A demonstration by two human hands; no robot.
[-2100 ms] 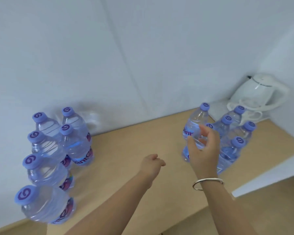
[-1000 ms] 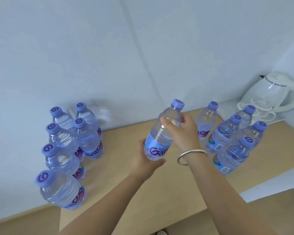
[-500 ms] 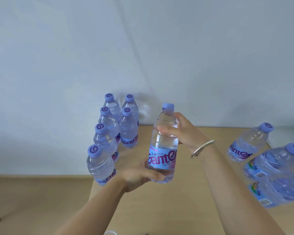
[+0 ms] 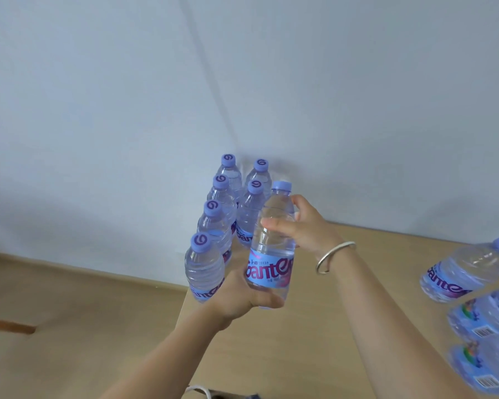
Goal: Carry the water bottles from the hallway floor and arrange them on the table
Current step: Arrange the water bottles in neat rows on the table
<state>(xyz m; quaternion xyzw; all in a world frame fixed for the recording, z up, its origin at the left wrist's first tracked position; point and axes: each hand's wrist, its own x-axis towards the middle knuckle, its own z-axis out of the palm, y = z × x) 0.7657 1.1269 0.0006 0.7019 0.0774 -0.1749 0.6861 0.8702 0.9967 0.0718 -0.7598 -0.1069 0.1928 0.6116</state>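
Left hand (image 4: 244, 295) cupping, right hand (image 4: 306, 226) gripping clear blue-capped plastic water bottle (image 4: 271, 249), upright, probably to join left cluster of bottles (image 4: 213, 226).

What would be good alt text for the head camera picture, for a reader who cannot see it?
Two hands hold one water bottle upright above a wooden table: the left hand grips its base, the right hand its upper part. Six bottles stand in two rows just behind it by the wall, and more bottles show at the right edge.
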